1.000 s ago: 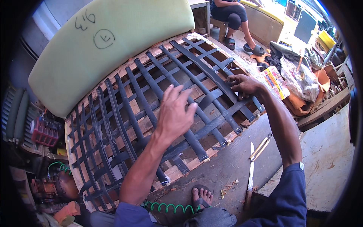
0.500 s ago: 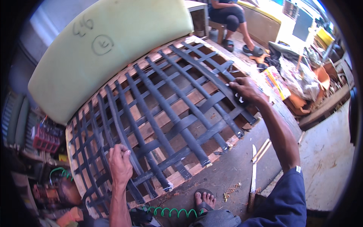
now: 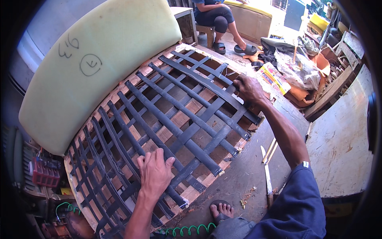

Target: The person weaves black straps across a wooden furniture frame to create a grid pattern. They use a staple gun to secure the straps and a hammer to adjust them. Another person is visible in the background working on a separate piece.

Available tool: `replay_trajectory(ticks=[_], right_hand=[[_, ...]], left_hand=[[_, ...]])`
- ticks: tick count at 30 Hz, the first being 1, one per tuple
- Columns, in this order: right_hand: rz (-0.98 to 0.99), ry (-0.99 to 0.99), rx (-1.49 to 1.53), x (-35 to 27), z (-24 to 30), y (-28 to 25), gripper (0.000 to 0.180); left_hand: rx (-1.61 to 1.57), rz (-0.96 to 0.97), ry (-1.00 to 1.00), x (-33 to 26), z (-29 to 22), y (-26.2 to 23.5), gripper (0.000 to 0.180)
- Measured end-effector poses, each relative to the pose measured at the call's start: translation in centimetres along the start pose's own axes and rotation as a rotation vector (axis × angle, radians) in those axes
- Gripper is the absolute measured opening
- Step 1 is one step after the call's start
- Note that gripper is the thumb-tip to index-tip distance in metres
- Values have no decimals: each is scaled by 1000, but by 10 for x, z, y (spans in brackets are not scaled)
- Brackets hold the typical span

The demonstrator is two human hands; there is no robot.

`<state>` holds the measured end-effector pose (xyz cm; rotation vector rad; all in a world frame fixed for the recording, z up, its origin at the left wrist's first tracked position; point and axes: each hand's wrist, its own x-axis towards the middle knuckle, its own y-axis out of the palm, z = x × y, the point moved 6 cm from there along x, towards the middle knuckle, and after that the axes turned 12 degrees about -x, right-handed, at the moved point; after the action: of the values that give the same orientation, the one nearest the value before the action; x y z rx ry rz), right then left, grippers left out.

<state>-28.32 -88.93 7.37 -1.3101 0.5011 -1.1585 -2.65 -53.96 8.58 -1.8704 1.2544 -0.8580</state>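
Note:
A wooden seat frame [image 3: 197, 194] lies before me, crossed by black webbing straps [image 3: 191, 148] woven into an open grid. On the near middle of that grid is my left hand [image 3: 156, 172], its fingers curled down over a strap and its thumb out to the side; the fingertips are partly hidden. My right hand [image 3: 250, 91] is closed at the frame's right end, around a strap close to the edge. A small pale patch shows on the strap just beneath it. Behind the frame stands a curved, pale green foam-like backrest [image 3: 119, 51] with hand-drawn marks.
A long-bladed knife [image 3: 268, 175] lies on the floor to the right beside thin wooden sticks [image 3: 270, 150]. A green coiled hose [image 3: 189, 230] runs near my foot. Plastic bags [image 3: 296, 71] and scraps are heaped at far right. Another person [image 3: 219, 20] sits at the back.
My left hand has moved rightward across the webbing to another strap. The right hand remains at the right end. The whole view has shifted somewhat.

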Motion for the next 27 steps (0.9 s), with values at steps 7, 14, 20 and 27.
replay_trajectory(ticks=[7, 14, 20, 27], right_hand=[[-165, -111, 179, -9, -7, 2, 29], [-294, -35, 200, -13, -10, -3, 30], [-395, 141, 237, -19, -14, -9, 29], [-300, 159, -91, -13, -12, -4, 32]], left_hand=[[247, -78, -102, -13, 10, -2, 32], [-323, 17, -316, 18, 16, 0, 21], [161, -547, 108, 30, -36, 8, 33], [1, -26, 38, 81, -55, 63, 39]])
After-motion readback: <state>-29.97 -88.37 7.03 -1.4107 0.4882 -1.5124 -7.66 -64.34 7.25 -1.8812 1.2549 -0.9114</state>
